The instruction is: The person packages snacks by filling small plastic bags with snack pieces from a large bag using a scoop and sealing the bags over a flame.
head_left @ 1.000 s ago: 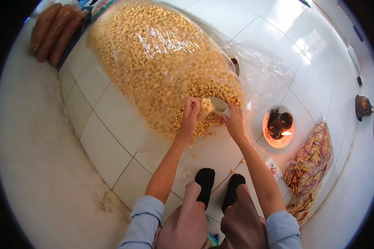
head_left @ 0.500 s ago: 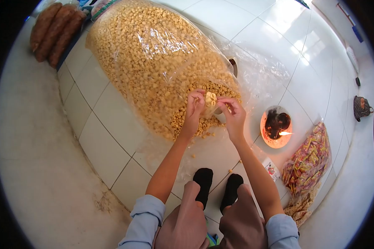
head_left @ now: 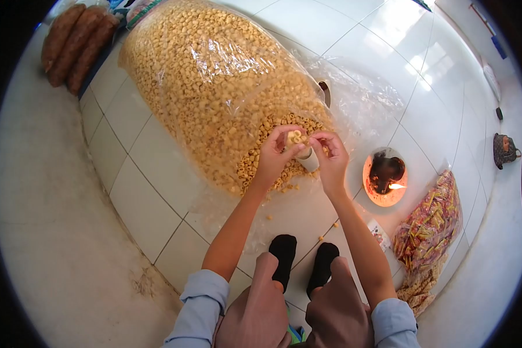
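Observation:
A small clear plastic bag of ring-shaped snacks [head_left: 296,138] is held up between my two hands. My left hand [head_left: 277,152] is closed around its left side, with the thumb across the front. On the other side, my right hand [head_left: 330,155] pinches the edge of the bag with thumb and fingertips. Just below it a whitish cylinder [head_left: 310,162], partly covered by my fingers, stands among loose snacks [head_left: 251,163]. These spill from the mouth of a very large clear sack of snacks [head_left: 214,87] lying in front of me.
To the right, a plate [head_left: 383,200] with dark residue carries a small burning flame [head_left: 397,187]. Beside it lie a printed card [head_left: 379,235] and a bag of colourful small packets [head_left: 432,223]. Long brown packages [head_left: 78,46] rest at the upper left. Crumpled clear plastic [head_left: 365,95] lies on the tiles.
My left hand has shifted slightly right and wraps more of the small bag. Its top has tilted a little, and more of the whitish cylinder shows beneath. The right hand has stayed close by.

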The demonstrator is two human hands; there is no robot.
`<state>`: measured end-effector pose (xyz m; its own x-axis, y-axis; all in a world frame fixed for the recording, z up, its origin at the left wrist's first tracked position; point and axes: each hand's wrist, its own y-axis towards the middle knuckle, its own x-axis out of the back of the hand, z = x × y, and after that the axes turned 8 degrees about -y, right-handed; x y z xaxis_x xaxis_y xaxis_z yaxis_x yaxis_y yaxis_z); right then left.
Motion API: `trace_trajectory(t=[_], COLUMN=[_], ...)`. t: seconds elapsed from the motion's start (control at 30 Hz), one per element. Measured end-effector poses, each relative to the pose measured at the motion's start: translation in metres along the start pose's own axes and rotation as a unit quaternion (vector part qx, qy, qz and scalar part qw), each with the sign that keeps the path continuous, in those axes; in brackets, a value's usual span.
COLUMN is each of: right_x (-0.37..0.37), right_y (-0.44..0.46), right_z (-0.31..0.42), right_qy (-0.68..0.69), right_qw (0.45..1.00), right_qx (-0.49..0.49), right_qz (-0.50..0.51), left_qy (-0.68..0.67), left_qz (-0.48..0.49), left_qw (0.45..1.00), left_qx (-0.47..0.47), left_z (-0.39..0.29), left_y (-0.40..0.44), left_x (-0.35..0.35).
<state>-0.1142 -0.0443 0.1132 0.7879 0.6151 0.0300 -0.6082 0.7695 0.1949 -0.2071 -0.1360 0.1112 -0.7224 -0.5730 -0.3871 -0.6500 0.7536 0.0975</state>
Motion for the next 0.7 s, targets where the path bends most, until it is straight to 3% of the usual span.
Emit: trace_trajectory(t=[0.07,0.23,0.4,0.47,0.53,0.6,0.7], right_x=[0.003,0.006,0.006,0.01,0.012,0.01,0.005], right_y=[0.0,0.003,-0.001,0.002,0.006,0.006,0.006], right_z=[-0.006,-0.006,-0.019,-0.019,-0.024,-0.022,-0.009], right_qy=[-0.066,-0.025,-0.01,-0.061,-0.092,-0.124,-0.038], right_qw=[0.997,0.993,0.983,0.969,0.969,0.967,0.989], right_qx=[-0.012,-0.024,-0.059,-0.142,-0.115,-0.088,-0.035], right_qz=[0.031,0.111,0.173,0.194,0.2,0.205,0.142], left_qy=[-0.013,0.029,-0.016,0.005,0.026,0.01,0.021], left_qz=[-0.02,-0.052,-0.032,-0.042,-0.052,-0.041,-0.035], left_qw=[1.0,0.997,0.999,0.999,0.998,0.996,0.998], left_qx=[0.012,0.045,-0.007,-0.002,0.004,0.082,0.044], left_z=[0.0,-0.004,-0.015,-0.02,-0.018,-0.011,-0.006], left_y=[0.0,0.005,0.011,0.009,0.008,0.009,0.01], left_x=[0.0,0.003,-0.002,-0.008,-0.006,0.002,0.006])
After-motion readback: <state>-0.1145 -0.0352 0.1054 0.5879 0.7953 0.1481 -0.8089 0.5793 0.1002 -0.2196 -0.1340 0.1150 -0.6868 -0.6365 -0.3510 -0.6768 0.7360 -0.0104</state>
